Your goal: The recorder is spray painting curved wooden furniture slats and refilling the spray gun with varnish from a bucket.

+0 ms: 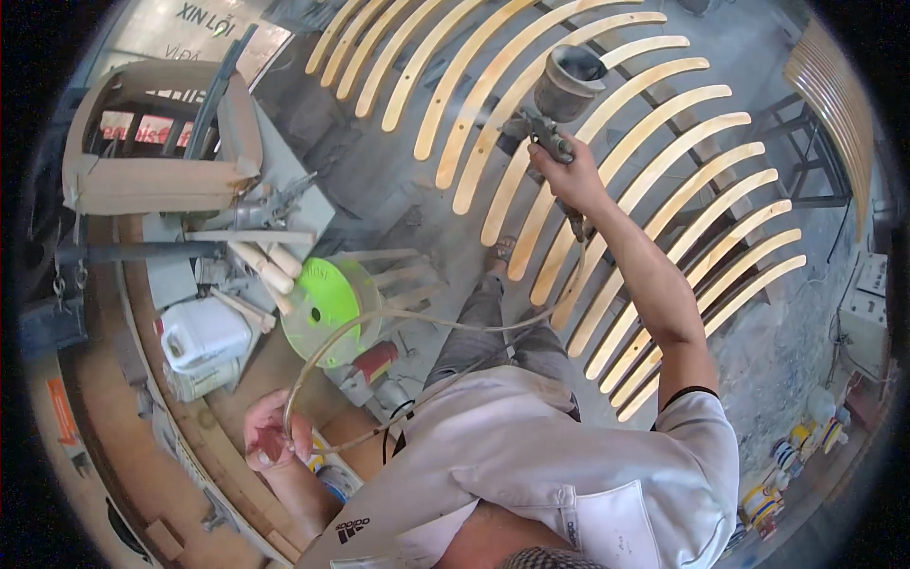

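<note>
White short-sleeved shirt (559, 465) fills the lower middle, worn by the person looking down. Their right hand (569, 175) is stretched forward, its grip closed around the handle of a grey metal spray gun with a dark cup on top (559, 95), held over a row of pale curved wooden slats (664, 190) laid side by side on a dark frame. Their left hand (270, 441) is low at the left, its grip closed on a loop of thin pale air hose (379, 318) that arcs up and across toward the right arm. Beside it, on the cluttered wooden desk (142, 446), stand a white plastic jug (201, 332) and a bright green round disc (327, 303).
</note>
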### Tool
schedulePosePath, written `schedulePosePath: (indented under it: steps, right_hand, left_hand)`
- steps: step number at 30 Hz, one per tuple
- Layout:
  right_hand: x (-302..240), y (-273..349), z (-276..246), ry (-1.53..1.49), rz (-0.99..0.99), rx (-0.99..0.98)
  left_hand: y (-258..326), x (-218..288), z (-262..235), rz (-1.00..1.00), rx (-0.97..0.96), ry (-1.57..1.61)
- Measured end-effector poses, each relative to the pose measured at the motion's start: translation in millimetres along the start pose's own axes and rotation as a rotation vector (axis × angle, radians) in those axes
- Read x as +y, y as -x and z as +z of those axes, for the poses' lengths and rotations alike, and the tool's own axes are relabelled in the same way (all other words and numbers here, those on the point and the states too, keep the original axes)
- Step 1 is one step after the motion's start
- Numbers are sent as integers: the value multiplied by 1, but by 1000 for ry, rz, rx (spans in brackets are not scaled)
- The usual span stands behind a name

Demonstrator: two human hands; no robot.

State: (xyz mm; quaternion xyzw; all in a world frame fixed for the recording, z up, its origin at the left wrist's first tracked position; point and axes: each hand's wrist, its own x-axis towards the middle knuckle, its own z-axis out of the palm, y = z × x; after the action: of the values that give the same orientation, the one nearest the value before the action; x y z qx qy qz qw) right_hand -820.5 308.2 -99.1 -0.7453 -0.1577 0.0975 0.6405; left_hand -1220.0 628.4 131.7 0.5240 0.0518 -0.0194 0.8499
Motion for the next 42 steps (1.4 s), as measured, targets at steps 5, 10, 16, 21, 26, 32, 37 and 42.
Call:
schedulePosePath:
  steps: [5,10,16,21,26,32,37,42]
  right_hand:
    - [-20,55,12,44,46,-138]
    - [-23,92,26,78,19,-223]
    - [-42,115,14,64,121,-276]
    - [-35,90,4,116,115,-150]
    - [-29,40,-11,88,99,27]
    - [-15,-33,-42,86,133,241]
    - [10,-102,-77,80,157,367]
    - [43,-170,-123,122,120,542]
  left_hand:
    - [27,-9,9,38,-7,-31]
    - [33,-6,8,28,1,-23]
    - [18,2,-7,23,1,10]
    - [-16,13,-21,-12,-50,19]
    - [-50,32,-33,-47,-51,-24]
    - [-100,44,-50,-89,-70,-30]
    - [-141,54,-61,-123,-40,-67]
    - [-180,57,-74,-162,-33,-76]
